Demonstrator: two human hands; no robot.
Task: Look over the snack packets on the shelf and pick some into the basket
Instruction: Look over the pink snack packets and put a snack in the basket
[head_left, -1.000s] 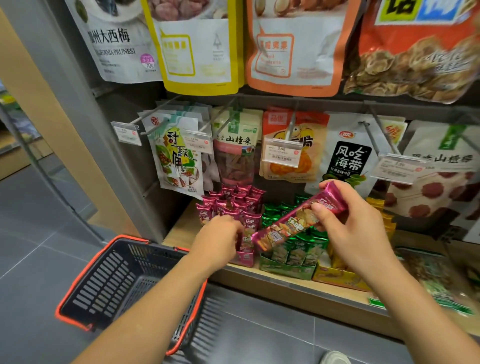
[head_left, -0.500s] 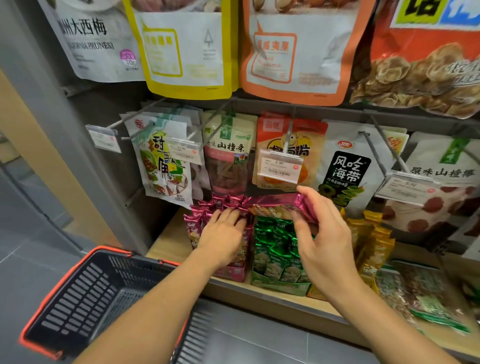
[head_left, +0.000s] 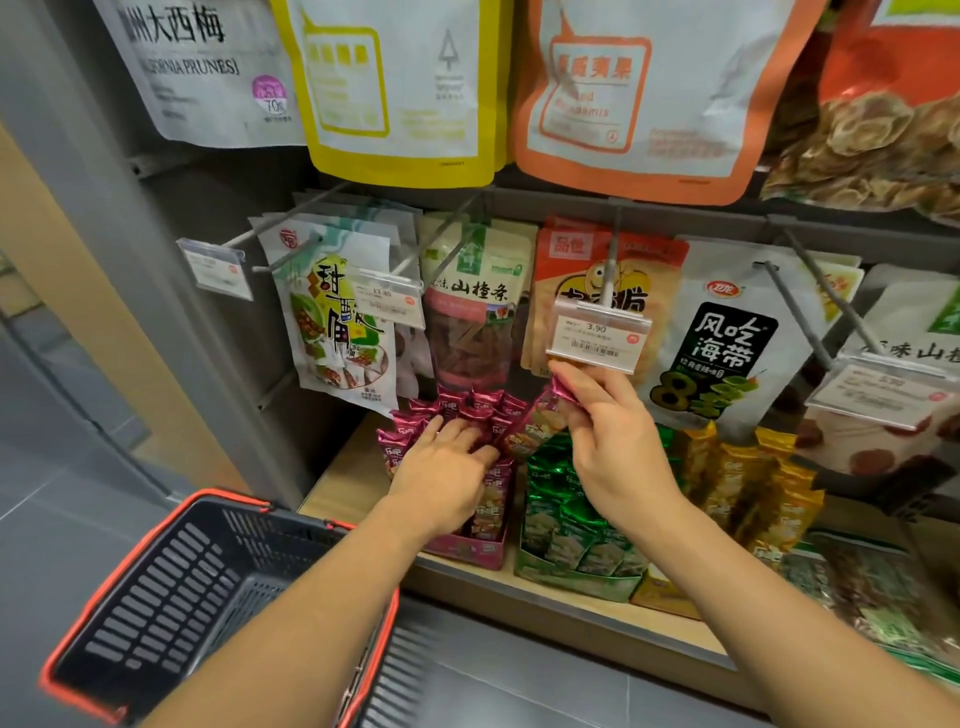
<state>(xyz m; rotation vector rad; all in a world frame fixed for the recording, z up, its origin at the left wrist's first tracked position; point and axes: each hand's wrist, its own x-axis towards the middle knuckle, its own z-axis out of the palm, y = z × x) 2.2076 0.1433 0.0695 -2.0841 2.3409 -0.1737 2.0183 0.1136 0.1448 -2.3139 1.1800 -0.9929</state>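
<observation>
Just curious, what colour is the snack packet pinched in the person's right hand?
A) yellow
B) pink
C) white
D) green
B: the right hand pinches the end of a pink packet, which is tilted over the box of matching pink packets that the left hand touches.

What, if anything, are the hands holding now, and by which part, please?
The right hand pinches a pink packet by its top end; the left hand holds nothing.
</observation>
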